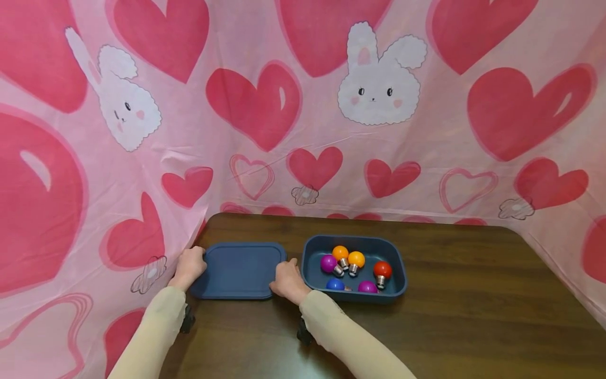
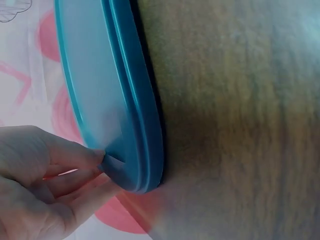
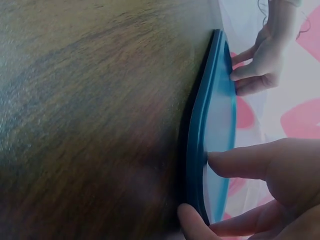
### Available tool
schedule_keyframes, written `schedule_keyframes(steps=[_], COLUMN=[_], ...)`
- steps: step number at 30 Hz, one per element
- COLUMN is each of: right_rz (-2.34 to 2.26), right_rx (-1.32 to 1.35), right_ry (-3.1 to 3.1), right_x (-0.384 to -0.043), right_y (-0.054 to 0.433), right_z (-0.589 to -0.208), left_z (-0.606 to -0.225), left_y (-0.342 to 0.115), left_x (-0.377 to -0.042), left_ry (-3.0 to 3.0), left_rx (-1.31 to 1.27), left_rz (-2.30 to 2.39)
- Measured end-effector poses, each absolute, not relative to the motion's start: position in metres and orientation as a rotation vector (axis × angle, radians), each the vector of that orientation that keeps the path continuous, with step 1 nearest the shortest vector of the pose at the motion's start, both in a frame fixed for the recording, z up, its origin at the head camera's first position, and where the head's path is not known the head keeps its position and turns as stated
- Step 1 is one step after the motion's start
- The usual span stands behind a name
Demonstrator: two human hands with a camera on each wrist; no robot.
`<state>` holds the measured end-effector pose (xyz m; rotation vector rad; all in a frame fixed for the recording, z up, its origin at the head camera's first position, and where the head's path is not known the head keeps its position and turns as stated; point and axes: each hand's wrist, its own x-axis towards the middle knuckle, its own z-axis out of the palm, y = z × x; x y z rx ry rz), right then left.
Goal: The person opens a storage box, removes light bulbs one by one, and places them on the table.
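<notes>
A flat dark blue lid [image 1: 243, 271] lies low over the left part of the wooden table. My left hand [image 1: 191, 267] holds its left end; in the left wrist view the thumb [image 2: 92, 157] presses on the rim and the fingers are at the outer edge. At the right end, my right hand [image 1: 290, 281] grips the lid, with its thumb [image 3: 225, 162] on top and a finger at the side. Just right of that hand stands a dark blue box [image 1: 401, 273] without a cover. Inside it lie several small colored light bulbs, among them a red bulb [image 1: 382, 269] and a blue bulb [image 1: 335, 284].
The brown wooden table [image 1: 473, 295] stretches right of the box and toward the front. A pink cloth [image 1: 322, 126] printed with hearts and rabbits hangs behind the table and along both sides, close to my left arm.
</notes>
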<state>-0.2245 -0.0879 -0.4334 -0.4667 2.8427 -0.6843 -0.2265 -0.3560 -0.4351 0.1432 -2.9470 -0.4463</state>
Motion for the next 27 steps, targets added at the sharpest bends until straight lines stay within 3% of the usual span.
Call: schedule_keyframes(steps=[27], right_rz=[-0.674], right_rx=[-0.541], right_ry=[2.842], right_x=[-0.212], right_y=[-0.084], right_z=[-0.419], left_z=[-0.438], left_y=[-0.351], left_x=[-0.229], left_ry=[-2.921], left_rx=[0.058], left_rz=[-0.377])
